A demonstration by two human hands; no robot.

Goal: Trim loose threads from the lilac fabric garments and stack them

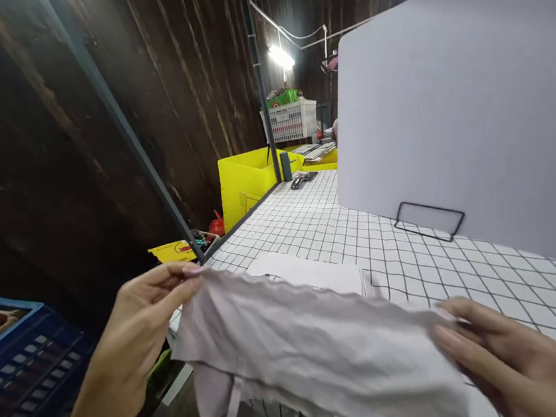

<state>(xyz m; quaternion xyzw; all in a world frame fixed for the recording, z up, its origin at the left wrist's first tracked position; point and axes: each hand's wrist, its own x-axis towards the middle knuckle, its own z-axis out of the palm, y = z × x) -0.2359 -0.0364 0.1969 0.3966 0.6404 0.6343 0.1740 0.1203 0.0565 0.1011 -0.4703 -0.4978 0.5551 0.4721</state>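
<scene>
Stretched between both hands is a pale lilac-grey strappy top (298, 340), with thin straps dangling from its lower side. My left hand (144, 317) pinches its upper left corner between thumb and fingers. At the other end, my right hand (504, 343) grips the right edge, and its fingertips are slightly blurred. The cloth hangs in front of the table's near edge and hides part of it. Just behind the top, a white flat stack or sheet (309, 268) lies on the table, partly covered from view.
The grid-patterned table (304, 219) extends away. On its right, a large white board (456, 101) stands near a black wire stand (430, 218). A yellow bin (242, 186) is beyond the metal frame post (264, 83). A blue crate (27, 384) sits at left.
</scene>
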